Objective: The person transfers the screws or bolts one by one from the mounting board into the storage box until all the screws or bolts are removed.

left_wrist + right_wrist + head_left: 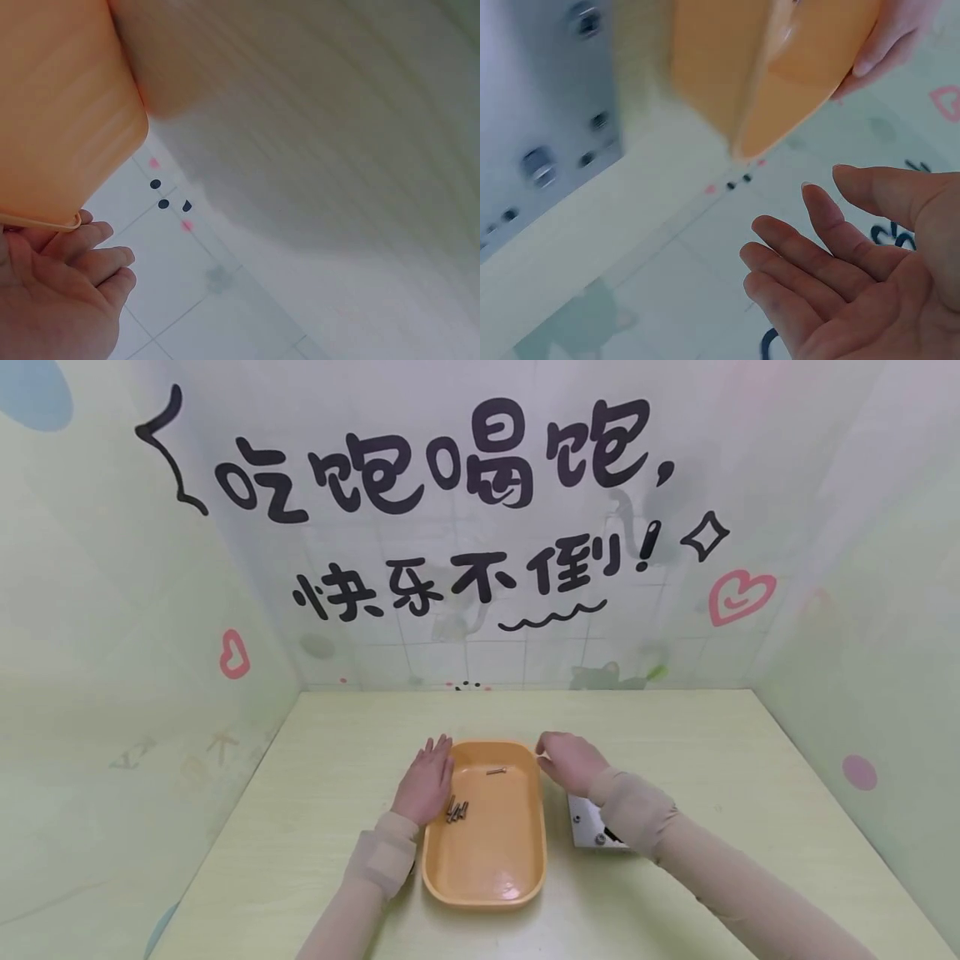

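An orange tray (487, 868) stands on the table with several small metal screws (456, 812) at its left side and one screw (496, 771) near its far end. My left hand (425, 783) lies along the tray's left rim with its fingers fairly straight; in the left wrist view the fingers of this hand (67, 277) touch the rim of the tray (75, 97). My right hand (572, 762) is beside the tray's far right corner. The right wrist view shows this hand (862, 270) with fingers apart, holding nothing, a gap between it and the tray (802, 67).
A silvery metal plate (588, 827) with bolts and holes lies right of the tray, partly under my right forearm. Printed curtain-like walls (480, 660) stand at the back and both sides of the pale table (337, 727).
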